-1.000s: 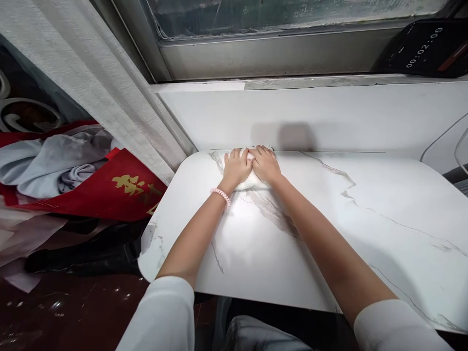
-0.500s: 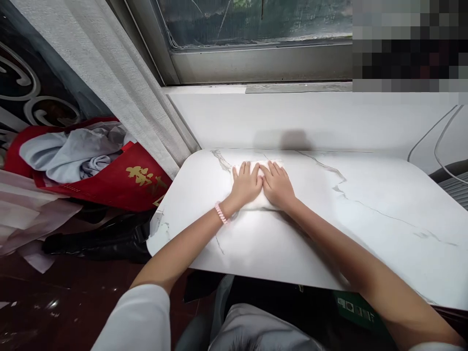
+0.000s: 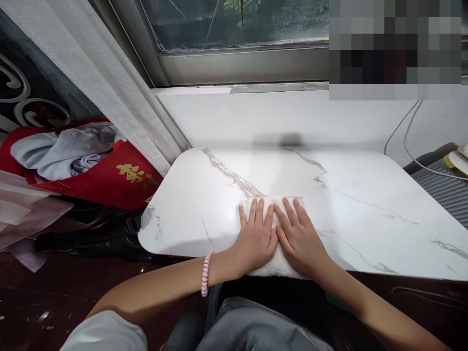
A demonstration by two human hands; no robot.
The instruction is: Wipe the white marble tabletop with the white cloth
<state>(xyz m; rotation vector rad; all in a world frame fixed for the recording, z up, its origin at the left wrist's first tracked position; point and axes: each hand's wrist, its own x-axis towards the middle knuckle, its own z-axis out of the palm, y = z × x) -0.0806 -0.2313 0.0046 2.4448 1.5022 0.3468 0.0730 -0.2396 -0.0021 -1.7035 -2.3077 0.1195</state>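
Note:
A fluffy white cloth (image 3: 276, 265) lies flat at the front edge of a white marble-patterned table (image 3: 204, 195). Its near side reaches the table's edge. My left hand (image 3: 256, 236), with a pink coiled band (image 3: 206, 274) at the wrist, presses flat on the cloth with fingers spread. Beside it, my right hand (image 3: 300, 239) also rests flat on the cloth, fingers stretched forward. The two thumbs meet near the middle. Both palms cover much of the cloth.
On the left, a red bag (image 3: 98, 180) holds pale grey clothes (image 3: 62, 148), next to a light curtain (image 3: 95, 68). A window (image 3: 234, 24) and white wall (image 3: 226, 117) stand behind the table. White cables (image 3: 409, 141) hang at the right.
Both hands and the cloth have slid from the table's back-middle toward me, to the front edge. The fingers remain flat on the cloth. The view has shifted slightly right.

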